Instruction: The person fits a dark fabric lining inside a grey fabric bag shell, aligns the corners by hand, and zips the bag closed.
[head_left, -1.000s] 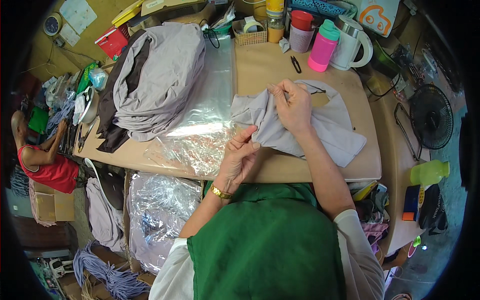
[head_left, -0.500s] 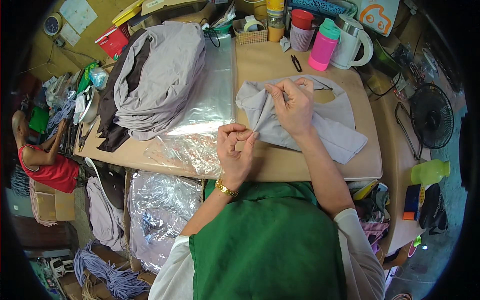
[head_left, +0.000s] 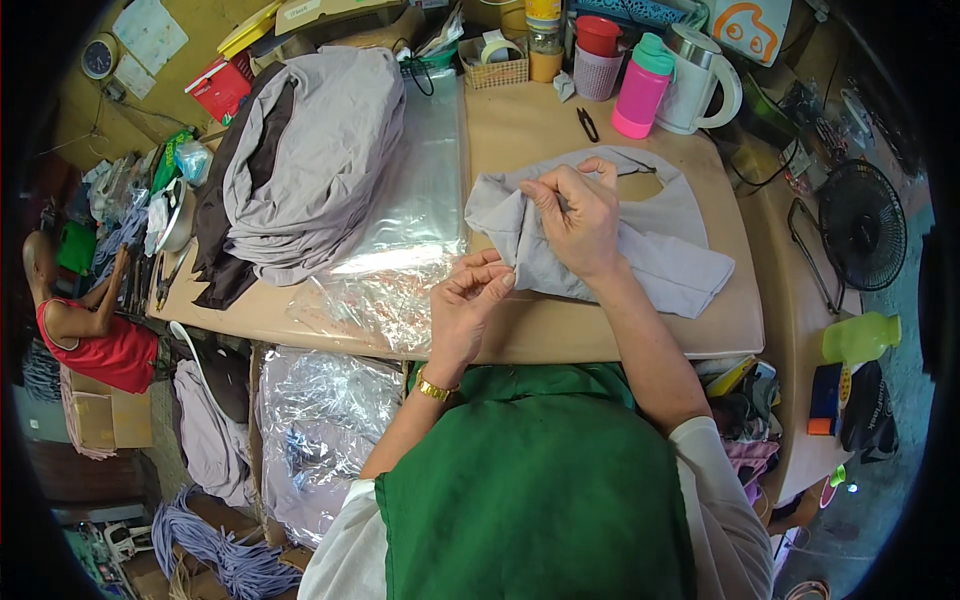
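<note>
A light grey fabric garment [head_left: 665,250] lies partly spread on the tan tabletop, with a curved opening on its far right side. My left hand [head_left: 468,300] pinches the garment's near edge between thumb and fingertips. Farther away and to the right, my right hand [head_left: 582,220] is closed on a raised fold of the same cloth. Between the two hands a seam runs taut. Whether a loose thread is also in my fingers is too small to tell. Beyond the garment lies a pair of black thread snips [head_left: 587,124], touched by neither hand.
Left of the garment are clear plastic sheets [head_left: 420,190] and a heap of grey garments [head_left: 320,150]. A pink bottle [head_left: 640,90], an electric kettle [head_left: 695,85] and a small basket [head_left: 497,70] line the back. A fan [head_left: 862,225] stands right; another person [head_left: 95,330] works far left.
My left hand has shifted slightly down with its pinch on the cloth edge. The right hand has moved a little left, still holding the fold. The whole view has shifted slightly.
</note>
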